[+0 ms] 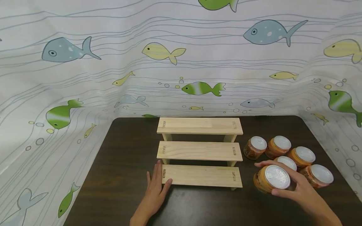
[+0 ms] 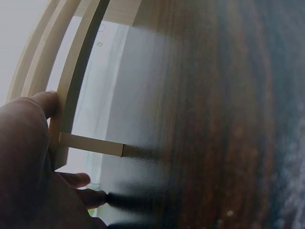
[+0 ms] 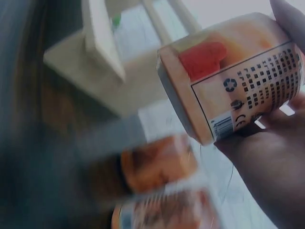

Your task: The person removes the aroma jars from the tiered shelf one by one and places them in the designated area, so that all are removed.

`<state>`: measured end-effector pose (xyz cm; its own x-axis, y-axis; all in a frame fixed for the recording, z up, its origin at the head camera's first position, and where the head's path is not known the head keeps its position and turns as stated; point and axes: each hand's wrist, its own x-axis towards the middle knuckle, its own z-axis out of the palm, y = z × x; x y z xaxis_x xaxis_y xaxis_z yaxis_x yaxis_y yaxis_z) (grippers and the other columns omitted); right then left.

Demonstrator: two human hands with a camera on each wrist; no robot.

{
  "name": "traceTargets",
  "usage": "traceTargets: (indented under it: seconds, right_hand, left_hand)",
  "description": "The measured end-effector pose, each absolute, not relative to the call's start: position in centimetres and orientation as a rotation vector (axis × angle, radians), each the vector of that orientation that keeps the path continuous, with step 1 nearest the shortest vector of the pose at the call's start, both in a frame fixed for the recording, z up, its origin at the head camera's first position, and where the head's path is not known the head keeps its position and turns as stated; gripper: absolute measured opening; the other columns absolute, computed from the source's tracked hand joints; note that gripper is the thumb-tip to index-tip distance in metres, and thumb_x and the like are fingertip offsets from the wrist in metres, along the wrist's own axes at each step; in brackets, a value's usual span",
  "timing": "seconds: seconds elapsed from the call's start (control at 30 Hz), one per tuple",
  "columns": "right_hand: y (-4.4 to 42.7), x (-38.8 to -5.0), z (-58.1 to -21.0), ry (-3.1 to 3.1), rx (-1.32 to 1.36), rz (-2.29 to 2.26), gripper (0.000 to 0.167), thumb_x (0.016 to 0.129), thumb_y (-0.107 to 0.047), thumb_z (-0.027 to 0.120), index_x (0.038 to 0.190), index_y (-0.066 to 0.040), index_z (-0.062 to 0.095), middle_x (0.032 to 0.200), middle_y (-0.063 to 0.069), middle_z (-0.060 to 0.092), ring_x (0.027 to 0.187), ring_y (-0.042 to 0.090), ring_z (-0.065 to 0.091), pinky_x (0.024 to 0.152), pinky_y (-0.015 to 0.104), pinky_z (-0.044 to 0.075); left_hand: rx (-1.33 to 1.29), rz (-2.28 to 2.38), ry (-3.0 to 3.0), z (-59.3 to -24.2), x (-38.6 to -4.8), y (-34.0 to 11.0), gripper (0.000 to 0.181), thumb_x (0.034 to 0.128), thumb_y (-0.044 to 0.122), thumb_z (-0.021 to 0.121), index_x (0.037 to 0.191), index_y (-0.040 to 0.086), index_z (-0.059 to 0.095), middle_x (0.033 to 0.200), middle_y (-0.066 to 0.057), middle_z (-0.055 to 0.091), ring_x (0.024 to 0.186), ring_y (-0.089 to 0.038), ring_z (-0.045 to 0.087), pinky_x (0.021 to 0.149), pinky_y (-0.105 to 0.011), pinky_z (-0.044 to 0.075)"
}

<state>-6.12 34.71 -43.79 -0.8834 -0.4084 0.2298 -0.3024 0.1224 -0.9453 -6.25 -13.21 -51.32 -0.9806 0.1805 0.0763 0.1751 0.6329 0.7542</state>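
In the head view a three-step wooden rack [image 1: 202, 175] stands on the dark table. My left hand [image 1: 154, 191] rests against the left end of its lowest step, fingers stretched out and thumb over the front corner. The left wrist view shows the thumb touching the step [image 2: 71, 95] and other fingertips beyond its end. To the right of the rack my right hand [image 1: 299, 188] grips an orange jar [image 1: 275, 179] with a white lid, raised off the table. Its label with a barcode faces the camera in the right wrist view, where the jar [image 3: 233, 76] is tilted.
Several similar jars stand at the right of the table, among them a jar [image 1: 254, 147] nearest the rack and a jar [image 1: 318, 175] behind my right hand. A white cloth [image 1: 198, 69] printed with fish surrounds the dark table [image 1: 113, 175] at the back and sides.
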Motion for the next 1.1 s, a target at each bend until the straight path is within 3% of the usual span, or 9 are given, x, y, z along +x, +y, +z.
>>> traceTargets:
  seconds: [0.17,0.33,0.53,0.7,1.0,1.1]
  right_hand:
    - [37.9,-5.0,-45.9,2.541,-0.503,-1.712,0.08,0.09,0.025,0.07,0.162,0.003,0.045,0.155,-0.008,0.063,0.136,-0.004,0.059,0.096,0.012,0.053]
    - [41.4,-4.2,-48.9,2.697,-0.349,-1.635,0.083,0.089,0.025,0.07,0.162,-0.01,0.051,0.147,-0.027,0.059,0.124,-0.012,0.056,0.086,0.009,0.048]
    - [43.1,-3.7,-51.1,2.385,-0.382,-1.976,0.082,0.092,0.031,0.06,0.163,-0.008,0.049,0.151,-0.016,0.063,0.132,-0.007,0.058,0.094,0.009,0.051]
    - [43.5,-3.3,-52.3,2.26,-0.323,-2.127,0.082,0.095,0.031,0.056,0.162,-0.014,0.051,0.152,-0.015,0.06,0.133,-0.008,0.057,0.097,0.009,0.051]
    - [43.8,-3.2,-52.9,2.268,-0.36,-2.072,0.08,0.095,0.032,0.056,0.167,0.003,0.037,0.151,-0.014,0.067,0.134,-0.006,0.06,0.097,0.011,0.052]
    - [43.9,-3.1,-53.1,2.286,-0.324,-2.059,0.08,0.096,0.03,0.057,0.167,0.0,0.039,0.15,-0.016,0.066,0.134,-0.008,0.059,0.096,0.01,0.051]
  left_hand:
    - [0.3,1.304,2.811,-51.3,-6.2,-13.3,0.083,0.117,0.033,0.055,0.174,-0.005,0.008,0.182,-0.028,0.006,0.166,-0.056,0.006,0.126,-0.08,-0.006]
    - [0.289,1.306,2.8,-51.2,-6.2,-13.3,0.083,0.117,0.034,0.055,0.174,-0.004,0.008,0.183,-0.027,0.006,0.167,-0.055,0.006,0.127,-0.079,-0.007]
    - [0.277,1.298,2.801,-51.3,-6.2,-13.4,0.083,0.1169,0.034,0.055,0.174,-0.003,0.009,0.183,-0.026,0.006,0.167,-0.054,0.006,0.127,-0.078,-0.007]
    - [0.285,1.291,2.82,-51.3,-6.4,-13.4,0.082,0.1168,0.034,0.055,0.174,-0.005,0.01,0.183,-0.026,0.007,0.167,-0.054,0.007,0.127,-0.079,-0.006]
    - [0.3,1.284,2.839,-51.2,-6.3,-13.3,0.081,0.1168,0.033,0.055,0.173,-0.006,0.011,0.183,-0.026,0.008,0.167,-0.054,0.009,0.127,-0.079,-0.005]
    - [0.301,1.287,2.84,-51.3,-6.2,-13.3,0.081,0.1168,0.032,0.055,0.173,-0.006,0.011,0.183,-0.027,0.008,0.167,-0.055,0.009,0.127,-0.08,-0.005]
